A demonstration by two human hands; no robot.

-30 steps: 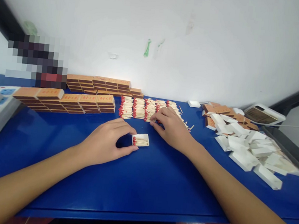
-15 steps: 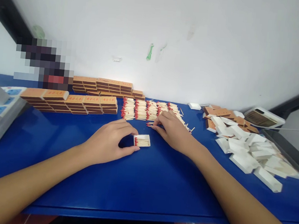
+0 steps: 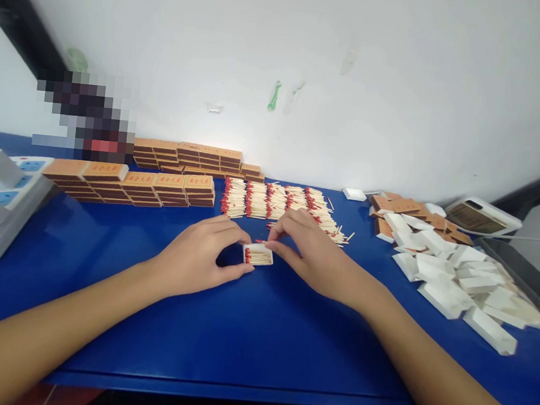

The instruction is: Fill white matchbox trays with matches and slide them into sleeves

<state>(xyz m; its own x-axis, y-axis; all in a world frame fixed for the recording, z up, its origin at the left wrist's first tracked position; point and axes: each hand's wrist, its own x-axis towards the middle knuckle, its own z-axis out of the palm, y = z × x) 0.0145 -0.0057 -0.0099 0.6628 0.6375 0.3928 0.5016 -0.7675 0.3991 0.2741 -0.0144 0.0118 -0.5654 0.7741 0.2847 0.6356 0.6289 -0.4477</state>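
My left hand [image 3: 208, 251] grips the left end of a small white matchbox tray [image 3: 271, 261], thumb at the near side and fingers at the far side. Red-headed matches [image 3: 258, 257] lie in the tray, heads to the left. My right hand [image 3: 311, 248] is closed in a pinch just above the tray's far right corner. Red match heads poke out from its fingertips, so it holds a few matches; how many I cannot tell. Behind both hands, loose matches [image 3: 255, 200] lie in several side-by-side piles, partly hidden by my right hand.
Stacked brown matchboxes [image 3: 156, 190] stand at the left, with more matchboxes [image 3: 207, 155] along the wall. White trays [image 3: 443, 289] and brown sleeves [image 3: 403, 206] are heaped at the right. A power strip [image 3: 11, 216] sits far left on the blue table [image 3: 237, 346].
My right hand has moved from the match piles toward me and left, bringing pinched matches over the tray. The left hand still grips the tray in about the same place.
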